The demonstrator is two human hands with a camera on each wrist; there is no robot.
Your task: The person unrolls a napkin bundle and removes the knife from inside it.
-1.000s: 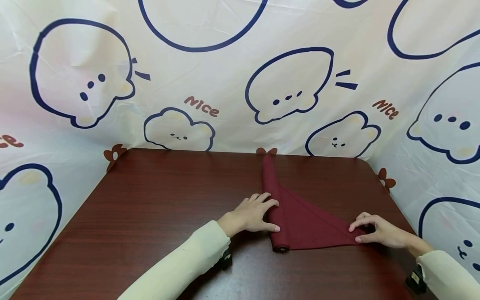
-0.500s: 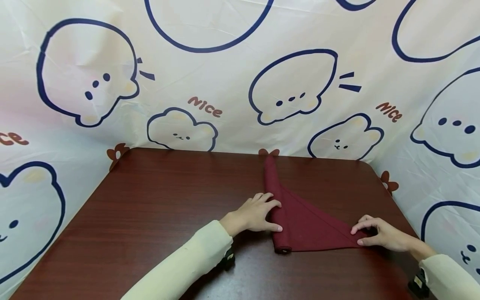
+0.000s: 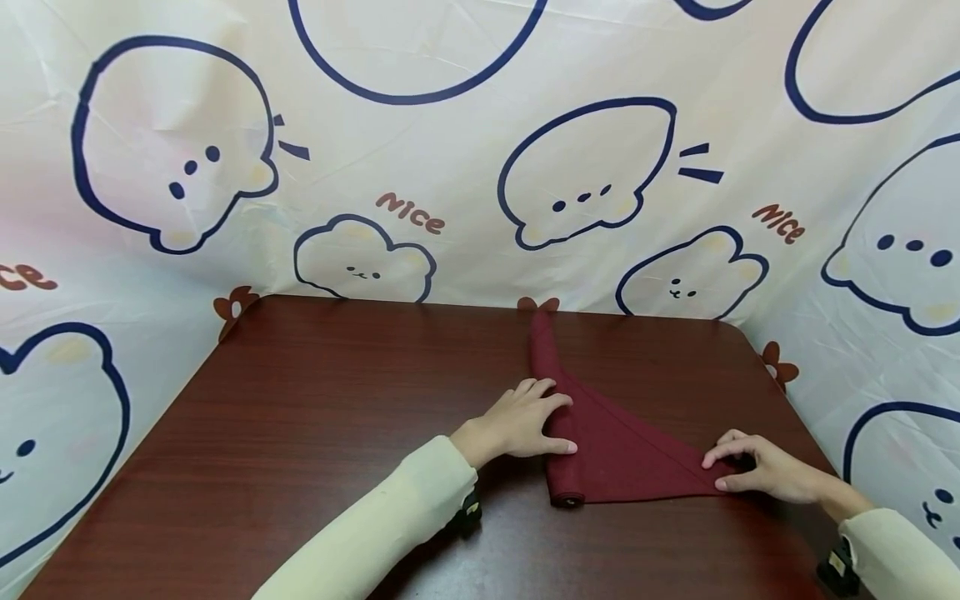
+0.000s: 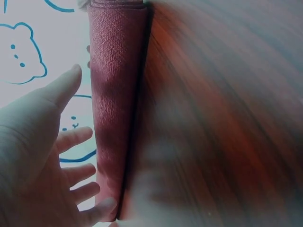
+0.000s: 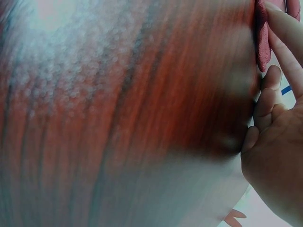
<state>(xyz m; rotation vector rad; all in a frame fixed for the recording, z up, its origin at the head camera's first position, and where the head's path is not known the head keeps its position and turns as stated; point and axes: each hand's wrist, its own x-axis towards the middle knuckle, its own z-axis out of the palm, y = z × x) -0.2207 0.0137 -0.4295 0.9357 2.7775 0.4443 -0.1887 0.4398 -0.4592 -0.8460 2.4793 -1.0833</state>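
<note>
Right of the head frame's centre, a dark red cloth (image 3: 622, 450), partly rolled, lay on the brown wooden surface (image 3: 337, 400). The left hand (image 3: 517, 421) rested across its roll (image 3: 564, 480), fingers spread apart; toward the lower right, the right hand (image 3: 772, 471) pinched the cloth's pointed corner between thumb and finger.

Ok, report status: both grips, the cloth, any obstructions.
Left grip spread at the roll. Right grip on the pointed end. Burgundy cloth part rolled, remainder flat. No obstruction visible.
</note>
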